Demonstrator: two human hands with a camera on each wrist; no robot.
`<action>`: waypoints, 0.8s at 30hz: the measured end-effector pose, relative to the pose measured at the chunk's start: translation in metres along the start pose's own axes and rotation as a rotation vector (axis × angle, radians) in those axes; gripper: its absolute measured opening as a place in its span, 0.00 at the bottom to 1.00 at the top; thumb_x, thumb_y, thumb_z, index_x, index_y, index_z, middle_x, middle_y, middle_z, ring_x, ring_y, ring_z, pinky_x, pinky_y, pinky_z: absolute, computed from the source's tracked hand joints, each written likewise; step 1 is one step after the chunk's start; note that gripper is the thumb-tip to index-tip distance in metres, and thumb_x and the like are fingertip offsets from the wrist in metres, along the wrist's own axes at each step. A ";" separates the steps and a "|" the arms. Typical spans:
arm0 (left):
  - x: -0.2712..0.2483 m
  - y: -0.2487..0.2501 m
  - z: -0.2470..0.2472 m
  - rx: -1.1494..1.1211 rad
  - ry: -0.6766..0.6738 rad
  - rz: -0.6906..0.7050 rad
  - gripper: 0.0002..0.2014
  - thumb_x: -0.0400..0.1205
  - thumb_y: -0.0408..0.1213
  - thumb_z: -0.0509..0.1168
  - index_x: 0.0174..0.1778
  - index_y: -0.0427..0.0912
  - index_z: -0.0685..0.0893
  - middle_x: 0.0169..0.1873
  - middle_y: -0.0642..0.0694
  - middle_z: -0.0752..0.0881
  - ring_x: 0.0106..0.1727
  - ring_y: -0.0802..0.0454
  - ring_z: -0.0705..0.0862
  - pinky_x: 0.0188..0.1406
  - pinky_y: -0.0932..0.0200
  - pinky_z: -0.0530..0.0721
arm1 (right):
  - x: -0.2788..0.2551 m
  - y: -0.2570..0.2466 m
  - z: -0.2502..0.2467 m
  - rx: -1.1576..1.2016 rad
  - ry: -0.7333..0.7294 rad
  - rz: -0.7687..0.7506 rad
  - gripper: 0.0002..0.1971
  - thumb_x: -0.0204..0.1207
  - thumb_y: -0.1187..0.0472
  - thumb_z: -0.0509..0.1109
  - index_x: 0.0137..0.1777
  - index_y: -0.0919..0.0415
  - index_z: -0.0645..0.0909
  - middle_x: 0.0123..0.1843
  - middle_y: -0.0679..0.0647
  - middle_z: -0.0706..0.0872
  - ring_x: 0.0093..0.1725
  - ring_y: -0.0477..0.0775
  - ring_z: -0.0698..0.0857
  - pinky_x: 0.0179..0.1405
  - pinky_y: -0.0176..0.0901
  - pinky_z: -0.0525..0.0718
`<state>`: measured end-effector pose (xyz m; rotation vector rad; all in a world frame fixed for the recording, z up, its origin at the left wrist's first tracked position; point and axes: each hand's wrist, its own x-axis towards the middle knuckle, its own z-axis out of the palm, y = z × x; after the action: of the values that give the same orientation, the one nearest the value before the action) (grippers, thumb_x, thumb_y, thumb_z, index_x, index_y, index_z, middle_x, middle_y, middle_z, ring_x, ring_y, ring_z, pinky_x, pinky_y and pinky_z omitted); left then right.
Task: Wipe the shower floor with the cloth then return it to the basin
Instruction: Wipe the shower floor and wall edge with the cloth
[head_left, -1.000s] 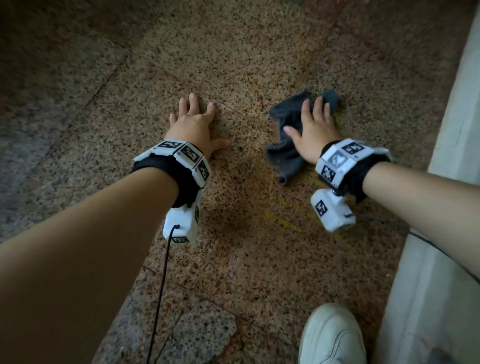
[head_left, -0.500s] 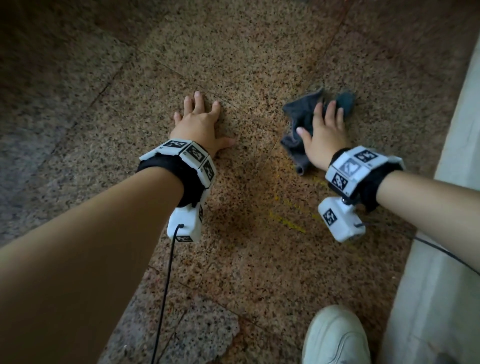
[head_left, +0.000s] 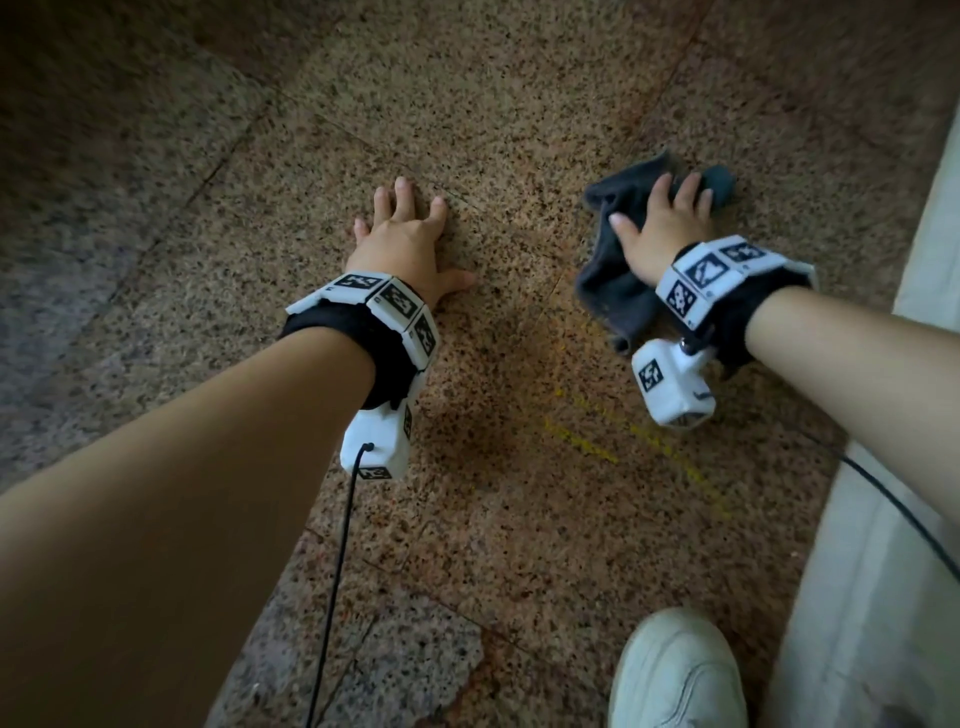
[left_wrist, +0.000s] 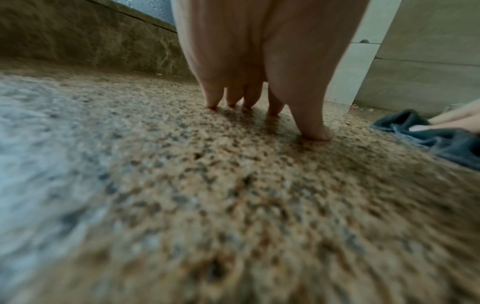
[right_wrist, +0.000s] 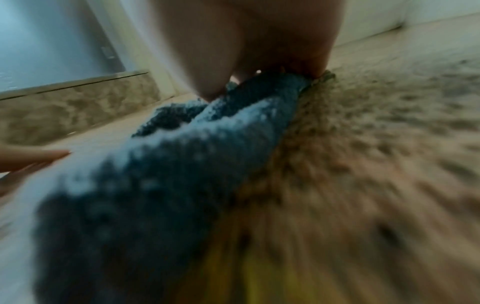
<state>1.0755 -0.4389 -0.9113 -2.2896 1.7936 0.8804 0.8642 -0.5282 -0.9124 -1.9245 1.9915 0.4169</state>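
Speckled floor (head_left: 509, 135): right hand (head_left: 662, 228) presses cloth (head_left: 613, 291).

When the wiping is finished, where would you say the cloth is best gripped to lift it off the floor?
Probably the bunched middle of the cloth, taken from above. It lies crumpled on the floor with raised folds, and the right hand already rests flat on top, so curling the fingers there should gather it.

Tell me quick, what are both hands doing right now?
Left hand: open, fingers spread, pressing flat on the bare floor, holding nothing.
Right hand: open, straight fingers pressing the dark cloth onto the floor.
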 end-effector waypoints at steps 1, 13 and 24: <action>0.000 0.000 0.000 -0.001 0.001 0.000 0.42 0.79 0.57 0.63 0.83 0.47 0.48 0.83 0.39 0.40 0.83 0.38 0.40 0.81 0.38 0.47 | 0.005 -0.001 -0.003 0.006 0.003 0.020 0.37 0.84 0.43 0.50 0.84 0.62 0.42 0.85 0.62 0.41 0.84 0.63 0.42 0.80 0.61 0.49; 0.002 0.000 0.000 0.005 0.001 0.001 0.42 0.79 0.57 0.63 0.83 0.47 0.48 0.82 0.39 0.40 0.83 0.38 0.40 0.80 0.38 0.46 | -0.032 0.017 0.018 -0.020 -0.029 -0.078 0.35 0.85 0.45 0.48 0.84 0.64 0.39 0.84 0.64 0.39 0.84 0.65 0.40 0.83 0.54 0.44; 0.002 0.000 -0.001 0.014 -0.011 0.002 0.43 0.79 0.57 0.63 0.83 0.47 0.48 0.82 0.39 0.39 0.83 0.38 0.39 0.81 0.38 0.46 | -0.013 0.007 0.008 0.003 -0.017 -0.019 0.38 0.84 0.42 0.49 0.84 0.63 0.40 0.85 0.64 0.39 0.84 0.65 0.40 0.82 0.56 0.45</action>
<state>1.0759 -0.4406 -0.9117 -2.2700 1.7926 0.8763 0.8577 -0.5132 -0.9142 -1.9297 1.9607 0.4235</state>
